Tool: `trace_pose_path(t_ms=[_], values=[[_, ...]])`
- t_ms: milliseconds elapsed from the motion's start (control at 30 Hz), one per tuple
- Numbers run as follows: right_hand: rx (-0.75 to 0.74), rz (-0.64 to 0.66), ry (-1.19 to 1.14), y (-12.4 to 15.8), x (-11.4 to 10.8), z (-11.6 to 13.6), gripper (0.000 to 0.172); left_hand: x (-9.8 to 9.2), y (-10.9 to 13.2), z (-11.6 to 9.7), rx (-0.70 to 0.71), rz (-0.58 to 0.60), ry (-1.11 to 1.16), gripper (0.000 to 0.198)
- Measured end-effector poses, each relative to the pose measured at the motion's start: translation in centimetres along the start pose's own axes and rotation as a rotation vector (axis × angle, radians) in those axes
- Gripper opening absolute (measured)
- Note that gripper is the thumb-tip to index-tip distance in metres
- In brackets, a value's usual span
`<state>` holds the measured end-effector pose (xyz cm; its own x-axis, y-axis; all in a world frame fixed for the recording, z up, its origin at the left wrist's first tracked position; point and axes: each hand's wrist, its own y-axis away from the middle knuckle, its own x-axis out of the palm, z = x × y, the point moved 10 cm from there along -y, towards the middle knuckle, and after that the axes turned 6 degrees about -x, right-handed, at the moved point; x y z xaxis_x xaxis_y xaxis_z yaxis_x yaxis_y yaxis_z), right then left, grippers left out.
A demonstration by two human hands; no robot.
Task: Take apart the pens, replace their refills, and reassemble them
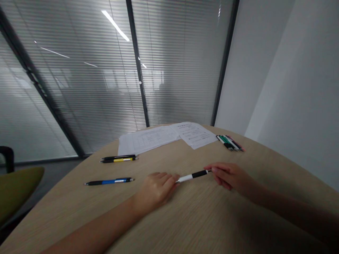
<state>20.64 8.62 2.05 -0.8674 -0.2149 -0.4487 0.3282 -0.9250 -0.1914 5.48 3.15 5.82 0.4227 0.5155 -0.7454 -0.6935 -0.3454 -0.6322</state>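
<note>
Head view, seen from beside: a pale wooden surface [159, 163] carried everything. Printed papers [156, 137] lay at its far side. Left hand [156, 188] was pinched narrow on the white end of a white-and-black pen [194, 175]; right hand [230, 176] pinched its dark end. Pen cluster [230, 143] lay right of the papers; blue pen [109, 181], left. White-and-black pen, between both hands: seemingly light, stiff, slick-barrelled, best held by its black grip.
</note>
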Motion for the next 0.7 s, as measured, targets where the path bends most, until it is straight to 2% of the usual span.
trace_pose_path(t_ms=[233, 333, 500, 700], values=[[-0.022, 0.052, -0.165, -0.4, 0.7, 0.3, 0.035, 0.0, -0.2, -0.3, 0.012, 0.019, 0.026, 0.018], [-0.016, 0.065, -0.21, -0.5, 0.7, 0.4, 0.029, 0.1, -0.2, -0.1, 0.001, 0.017, 0.031, 0.019], [0.009, 0.08, -0.122, -0.2, 0.3, 0.3, 0.02, -0.1, -0.2, -0.3, 0.02, 0.013, 0.054, 0.018], [0.033, -0.023, 0.011, 0.0, -0.7, 0.3, 0.018, -0.1, 0.0, -0.8, 0.063, 0.024, 0.04, 0.016]])
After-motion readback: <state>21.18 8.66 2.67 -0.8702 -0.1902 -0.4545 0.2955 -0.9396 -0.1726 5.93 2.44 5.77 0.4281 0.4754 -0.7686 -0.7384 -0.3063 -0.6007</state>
